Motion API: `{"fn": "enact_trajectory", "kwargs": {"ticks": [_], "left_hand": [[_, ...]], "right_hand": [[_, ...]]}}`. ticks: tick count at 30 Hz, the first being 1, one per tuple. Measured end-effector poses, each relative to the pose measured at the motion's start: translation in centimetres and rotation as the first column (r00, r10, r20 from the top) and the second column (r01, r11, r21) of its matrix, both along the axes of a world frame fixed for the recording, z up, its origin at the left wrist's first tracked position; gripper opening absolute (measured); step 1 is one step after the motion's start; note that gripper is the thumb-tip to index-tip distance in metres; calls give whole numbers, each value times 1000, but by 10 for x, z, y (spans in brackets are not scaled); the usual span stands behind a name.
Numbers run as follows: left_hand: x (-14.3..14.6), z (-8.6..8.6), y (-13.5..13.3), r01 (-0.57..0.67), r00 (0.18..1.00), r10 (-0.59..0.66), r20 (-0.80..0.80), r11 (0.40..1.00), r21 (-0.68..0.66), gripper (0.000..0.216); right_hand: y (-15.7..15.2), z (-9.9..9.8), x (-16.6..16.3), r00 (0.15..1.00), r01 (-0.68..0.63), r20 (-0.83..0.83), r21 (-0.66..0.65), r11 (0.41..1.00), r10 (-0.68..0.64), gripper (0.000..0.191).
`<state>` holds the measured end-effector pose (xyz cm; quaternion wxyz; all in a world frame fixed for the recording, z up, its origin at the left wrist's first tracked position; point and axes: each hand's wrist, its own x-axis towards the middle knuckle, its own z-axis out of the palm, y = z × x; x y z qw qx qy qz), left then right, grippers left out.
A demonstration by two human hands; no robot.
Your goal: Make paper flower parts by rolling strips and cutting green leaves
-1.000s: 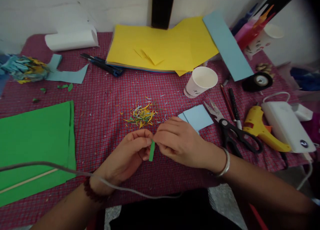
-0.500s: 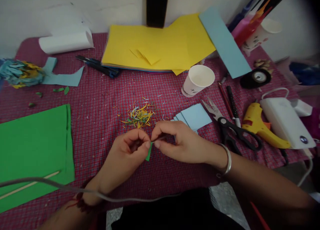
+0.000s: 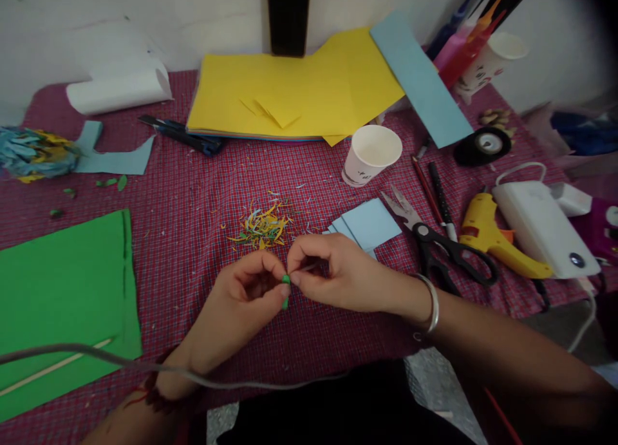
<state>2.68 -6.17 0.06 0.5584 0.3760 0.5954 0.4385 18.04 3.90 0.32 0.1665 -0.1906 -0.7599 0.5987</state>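
Between the thumb and forefinger of my left hand (image 3: 251, 297) is a small green paper strip (image 3: 285, 303), its lower end hanging below the thumb. My right hand (image 3: 333, 271) is closed in a pinch, its fingertips meeting the strip's upper end. Something thin and pale shows between the right fingers, too small to make out. Just beyond the hands lies a heap of yellow, blue and green paper clippings (image 3: 263, 227). Light blue paper squares (image 3: 374, 223) are stacked partly behind my right hand.
Scissors (image 3: 429, 236), a yellow glue gun (image 3: 497, 242) and a white box-shaped device (image 3: 545, 226) lie on the right. Behind the clippings stand a paper cup (image 3: 371, 155) and yellow sheets (image 3: 338, 97). Green paper (image 3: 62, 303) lies left; a grey cable (image 3: 226, 386) crosses in front.
The green strip's upper end now shows above my left thumb, folded or curled at the fingertips, and less hangs below. The whole view has shifted slightly.
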Motion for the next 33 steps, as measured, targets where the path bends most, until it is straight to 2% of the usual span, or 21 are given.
{"fn": "enact_trajectory", "kwargs": {"ticks": [4, 14, 18, 22, 25, 28, 33], "left_hand": [[2, -1, 1, -30, 999, 30, -10, 1000, 5, 9], [-1, -9, -2, -45, 981, 53, 188, 998, -47, 7], [1, -7, 1, -69, 966, 91, 241, 993, -100, 7], [2, -4, 3, -83, 946, 121, 301, 988, -134, 7], [2, -4, 3, -90, 942, 133, 308, 985, -150, 10], [1, -5, 4, -101, 934, 152, 324, 981, -168, 8], [1, -6, 3, -106, 923, 167, 346, 976, -188, 10]], "right_hand": [[0, 1, 0, 1000, 7, 25, -46, 999, -6, 7], [1, -3, 1, 1000, 10, 12, -21, 1000, -10, 6], [1, -3, 2, 1000, 0, 4, 45, 999, 0, 8], [3, -1, 3, 1000, -7, -26, 192, 981, 13, 12], [4, 0, 4, 998, -18, -53, 331, 944, 37, 16], [4, 4, 6, 998, -54, 5, 455, 889, 58, 18], [3, 8, 9, 993, -109, 106, 649, 753, 52, 19]]}}
